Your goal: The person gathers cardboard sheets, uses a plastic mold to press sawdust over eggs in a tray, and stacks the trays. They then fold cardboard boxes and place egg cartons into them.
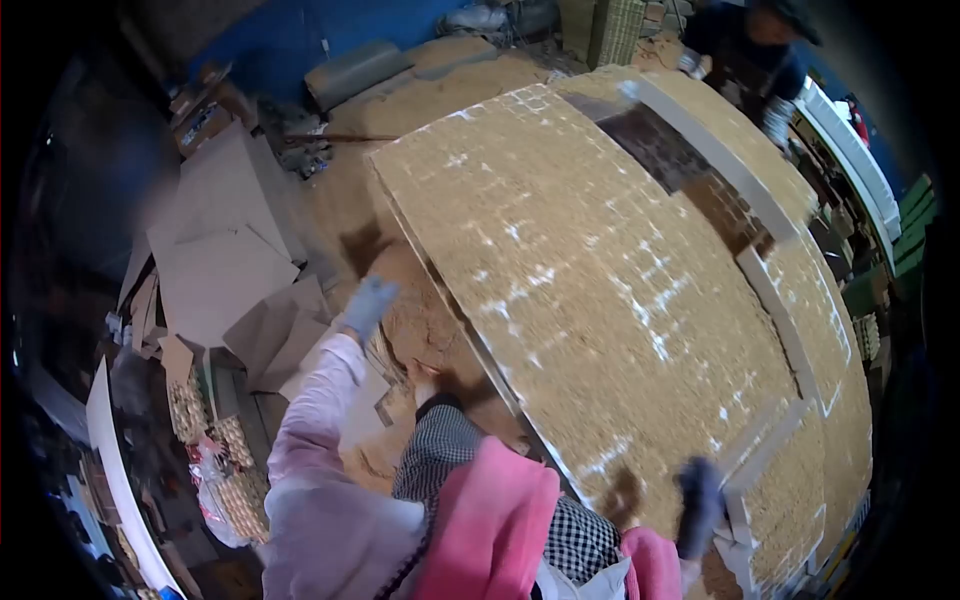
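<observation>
Tan slab: we have the broad, grainy slab [560, 250] in front of us and to our right, its surface crossed by white, grid-like marks.
Left hand: our gloved left hand [369, 305] is out beside the slab's near edge, apart from it. Its fingers look close together, but we cannot tell how far they curl; we see nothing held.
Right hand: our dark-gloved right hand [700, 500] is by the slab's lower part, near a pale strip [763, 440]. Blur hides the fingers, so we cannot tell whether they are spread, pressed together or pinching, nor whether they touch.
Step in hand: we judge this to be handling or positioning around the slab; one blurred view cannot settle which.
Next contact: we judge that gripping here calls for a clear reach to the edge and fingers kept off the loose-looking grains.
Long strips: a raised pale strip [705, 140] runs beside a dark opening [650, 145].
Far side: another person [750, 70] leans by the slab.
Our left: flattened cardboard [215, 270] lies in overlapping pieces.
</observation>
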`<state>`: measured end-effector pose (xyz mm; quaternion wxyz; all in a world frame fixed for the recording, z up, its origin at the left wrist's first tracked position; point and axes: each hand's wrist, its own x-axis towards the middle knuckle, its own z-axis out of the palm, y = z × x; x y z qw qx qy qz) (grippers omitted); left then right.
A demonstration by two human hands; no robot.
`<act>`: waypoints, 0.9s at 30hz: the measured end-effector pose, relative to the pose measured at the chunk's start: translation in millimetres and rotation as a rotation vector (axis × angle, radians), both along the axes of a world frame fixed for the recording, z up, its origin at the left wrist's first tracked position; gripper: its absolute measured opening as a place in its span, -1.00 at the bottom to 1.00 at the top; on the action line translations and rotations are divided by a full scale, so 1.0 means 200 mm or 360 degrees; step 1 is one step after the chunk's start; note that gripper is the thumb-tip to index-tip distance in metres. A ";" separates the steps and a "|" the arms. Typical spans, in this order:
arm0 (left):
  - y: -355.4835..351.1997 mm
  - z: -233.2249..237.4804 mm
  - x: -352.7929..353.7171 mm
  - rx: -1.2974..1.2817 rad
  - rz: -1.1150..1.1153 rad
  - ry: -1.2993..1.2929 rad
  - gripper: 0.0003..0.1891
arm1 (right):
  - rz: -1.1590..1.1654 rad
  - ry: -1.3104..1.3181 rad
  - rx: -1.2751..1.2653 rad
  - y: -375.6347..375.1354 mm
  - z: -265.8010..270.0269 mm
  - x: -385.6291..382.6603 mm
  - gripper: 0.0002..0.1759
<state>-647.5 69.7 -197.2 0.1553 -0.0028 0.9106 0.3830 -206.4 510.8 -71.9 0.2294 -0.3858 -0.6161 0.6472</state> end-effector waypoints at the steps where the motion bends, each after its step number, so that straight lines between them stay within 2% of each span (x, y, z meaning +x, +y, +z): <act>1: -0.12 -0.02 -0.20 0.0054 0.0081 0.0021 -0.37 | 0.0347 0.0008 -0.0413 -0.22 -0.04 -0.29 -0.59; 2: -0.17 0.01 -0.37 0.0050 0.0051 0.0001 -0.37 | 0.0616 -0.0038 -0.0835 -0.44 -0.08 -0.55 -0.57; 3: -0.21 0.04 -0.55 0.0024 0.0094 0.0117 -0.38 | 0.0585 -0.0023 -0.1276 -0.62 -0.18 -0.77 -0.57; 6: -0.26 0.02 -1.17 0.0027 -0.0023 0.0321 -0.41 | 0.0542 0.0004 -0.1259 -1.12 -0.45 -1.34 -0.60; 7: -0.18 -0.01 -1.41 0.0113 -0.0089 0.0419 -0.42 | 0.0246 0.0070 -0.1754 -1.21 -0.55 -1.51 -0.63; 8: -0.20 -0.18 -1.69 0.0063 -0.0338 0.0601 -0.46 | -0.0076 0.0163 -0.2243 -1.32 -0.58 -1.63 -0.65; 9: -0.22 -0.34 -1.95 0.0022 -0.0574 0.0796 -0.50 | -0.0445 0.0376 -0.2127 -1.42 -0.53 -1.76 -0.67; 10: -0.18 -0.39 -2.09 0.0180 -0.0451 0.0533 -0.50 | -0.0413 0.0434 -0.1615 -1.49 -0.50 -1.83 -0.64; 11: -0.13 -0.43 -2.18 0.0277 -0.0359 0.0234 -0.50 | -0.0531 0.0398 -0.1475 -1.55 -0.51 -1.90 -0.61; 12: -0.04 -0.41 -2.25 0.0284 -0.0491 0.0164 -0.50 | -0.0643 0.0351 -0.1332 -1.61 -0.51 -1.97 -0.58; 14: 0.02 -0.26 -2.31 -0.0279 -0.0819 -0.0152 -0.53 | -0.0249 0.0216 -0.0253 -1.69 -0.72 -1.99 -0.53; 15: 0.05 -0.19 -2.31 -0.0355 -0.0922 -0.0154 -0.49 | -0.0326 0.0187 -0.0226 -1.70 -0.72 -2.02 -0.53; 16: 0.07 -0.14 -2.29 -0.0430 -0.1015 -0.0142 -0.44 | -0.0535 0.0126 -0.0550 -1.67 -0.72 -2.06 -0.48; 17: 0.09 -0.12 -2.25 -0.0407 -0.1075 -0.0142 -0.44 | -0.0802 0.0311 -0.1208 -1.60 -0.67 -2.10 -0.39; 18: 0.08 -0.12 -2.22 -0.0508 -0.1029 0.0077 -0.42 | -0.1250 0.0488 -0.1819 -1.54 -0.62 -2.14 -0.30; 19: 0.08 -0.11 -2.21 -0.0609 -0.0974 0.0299 -0.40 | -0.1293 0.0514 -0.1801 -1.57 -0.68 -2.12 -0.30; 20: 0.06 -0.15 -2.25 -0.0600 -0.1019 0.0306 -0.40 | -0.1077 0.0259 -0.1113 -1.63 -0.84 -2.08 -0.26; 22: 0.06 -0.24 -2.35 -0.0372 -0.1042 -0.0067 -0.43 | -0.0925 0.0055 -0.0705 -1.68 -1.07 -2.04 -0.25; 23: 0.08 -0.22 -2.36 -0.0377 -0.1078 -0.0065 -0.43 | -0.0870 -0.0052 -0.0500 -1.70 -1.18 -2.02 -0.25; 25: 0.11 -0.17 -2.32 0.0302 -0.1016 -0.0537 -0.48 | -0.0944 -0.0199 -0.0173 -1.70 -1.28 -2.02 -0.27; 26: 0.10 -0.18 -2.34 0.0306 -0.1025 -0.0531 -0.48 | -0.0944 -0.0306 -0.0013 -1.69 -1.33 -2.02 -0.28; 27: 0.10 -0.22 -2.37 0.0403 -0.0965 -0.0730 -0.53 | -0.0950 -0.0418 0.0143 -1.68 -1.37 -2.02 -0.29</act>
